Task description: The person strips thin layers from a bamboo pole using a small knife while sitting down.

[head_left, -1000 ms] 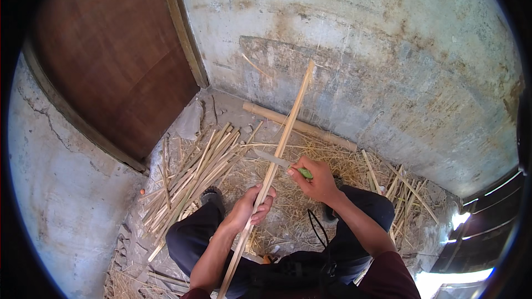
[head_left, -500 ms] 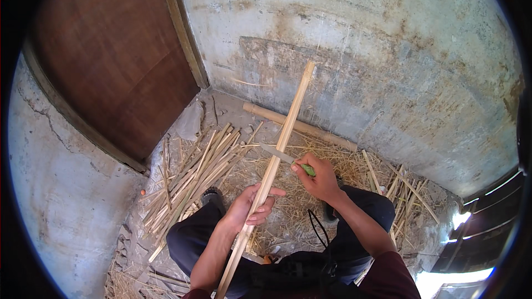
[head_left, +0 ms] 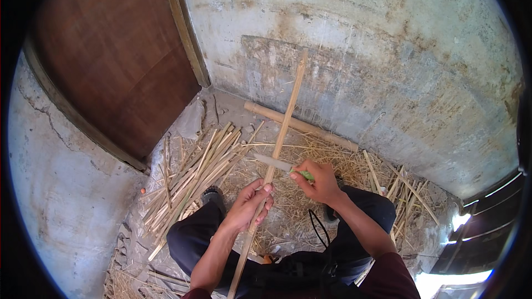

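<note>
— Where does the bamboo strip (head_left: 280, 144) sit?

— It runs in a long slant from the person's lap up toward the concrete wall (head_left: 388, 66). The left hand (head_left: 249, 205) wraps its fingers closed around the strip low down, thumb on top.

— And the other hand?

— The right hand (head_left: 317, 181) is clenched on the green handle of a knife (head_left: 280, 164), whose pale blade lies crosswise, touching the strip just above the left hand.

— What worries you?

— The blade edge sits close to the left fingertips. If the strip twists in that grip or the knife skids along the smooth skin, I judge it could run into the thumb. The far end is unsupported too, so it may flex and throw the cut off line.

— Around them?

— A bundle of split strips (head_left: 194, 177) lies to the left, shavings (head_left: 332, 160) litter the floor, a thicker pole (head_left: 299, 126) lies by the wall, and a brown door (head_left: 111, 61) stands at the left.
</note>
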`<state>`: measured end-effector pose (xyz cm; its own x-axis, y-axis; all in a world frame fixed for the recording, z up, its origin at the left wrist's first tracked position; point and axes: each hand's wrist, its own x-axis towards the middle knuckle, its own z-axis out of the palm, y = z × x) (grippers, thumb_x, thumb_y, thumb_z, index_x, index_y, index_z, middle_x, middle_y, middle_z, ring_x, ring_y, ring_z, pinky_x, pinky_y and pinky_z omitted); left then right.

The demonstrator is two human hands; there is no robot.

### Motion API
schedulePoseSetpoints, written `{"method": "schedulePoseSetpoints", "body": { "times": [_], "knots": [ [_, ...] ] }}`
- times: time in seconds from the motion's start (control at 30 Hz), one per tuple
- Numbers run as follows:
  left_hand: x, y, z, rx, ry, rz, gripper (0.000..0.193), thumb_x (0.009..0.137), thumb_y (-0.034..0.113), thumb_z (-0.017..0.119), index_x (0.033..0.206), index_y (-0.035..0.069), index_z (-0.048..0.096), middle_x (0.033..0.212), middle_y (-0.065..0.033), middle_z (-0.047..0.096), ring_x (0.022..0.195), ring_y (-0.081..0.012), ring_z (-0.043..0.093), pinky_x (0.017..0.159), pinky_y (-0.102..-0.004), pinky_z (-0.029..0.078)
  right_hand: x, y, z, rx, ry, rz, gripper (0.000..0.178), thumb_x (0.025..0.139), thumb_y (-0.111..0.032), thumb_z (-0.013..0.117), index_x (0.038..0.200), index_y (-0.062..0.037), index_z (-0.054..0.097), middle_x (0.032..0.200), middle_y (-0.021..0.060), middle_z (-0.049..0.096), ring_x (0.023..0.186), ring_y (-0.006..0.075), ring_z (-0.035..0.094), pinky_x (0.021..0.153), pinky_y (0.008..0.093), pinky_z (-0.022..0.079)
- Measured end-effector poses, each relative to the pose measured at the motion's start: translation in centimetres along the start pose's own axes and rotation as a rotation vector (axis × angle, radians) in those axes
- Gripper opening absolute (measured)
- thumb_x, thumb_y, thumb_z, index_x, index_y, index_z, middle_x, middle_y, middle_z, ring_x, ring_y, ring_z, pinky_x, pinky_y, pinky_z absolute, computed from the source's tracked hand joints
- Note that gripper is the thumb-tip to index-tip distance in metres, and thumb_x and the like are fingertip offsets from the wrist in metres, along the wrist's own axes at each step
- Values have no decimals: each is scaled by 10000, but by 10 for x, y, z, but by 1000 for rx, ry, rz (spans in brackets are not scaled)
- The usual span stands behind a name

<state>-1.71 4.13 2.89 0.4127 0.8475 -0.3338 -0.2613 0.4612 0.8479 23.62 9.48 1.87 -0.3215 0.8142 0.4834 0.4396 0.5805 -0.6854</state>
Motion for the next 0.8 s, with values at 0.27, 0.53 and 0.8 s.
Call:
{"method": "schedulePoseSetpoints", "body": {
  "times": [0.27, 0.53, 0.8],
  "knots": [
    [-1, -6, 10, 151, 112, 97, 201, 1144, 251, 632, 1183, 57, 591, 672, 10, 563, 428, -53, 454, 381, -252, 337, 0, 4, 4, -6, -3, -82, 175, 1005, -220, 798, 980, -68, 717, 836, 80, 747, 575, 230, 668, 514, 372, 474],
    [-3, -11, 18, 267, 159, 169, 179, 1136, 219, 642, 1194, 56, 593, 623, 42, 538, 433, -42, 458, 390, -249, 334, 0, 1, 5, 37, -25, -32, 179, 1000, -207, 801, 977, -64, 696, 846, 100, 758, 591, 244, 683, 518, 376, 481],
    [1, -21, 16, 337, 184, 229, 185, 1132, 200, 648, 1208, 45, 583, 645, 37, 549, 448, -42, 459, 409, -254, 342, 3, 5, 0, -24, -18, 53, 225, 1012, -230, 787, 1046, -52, 654, 901, 138, 762, 659, 261, 725, 566, 373, 497]
  ]
}}
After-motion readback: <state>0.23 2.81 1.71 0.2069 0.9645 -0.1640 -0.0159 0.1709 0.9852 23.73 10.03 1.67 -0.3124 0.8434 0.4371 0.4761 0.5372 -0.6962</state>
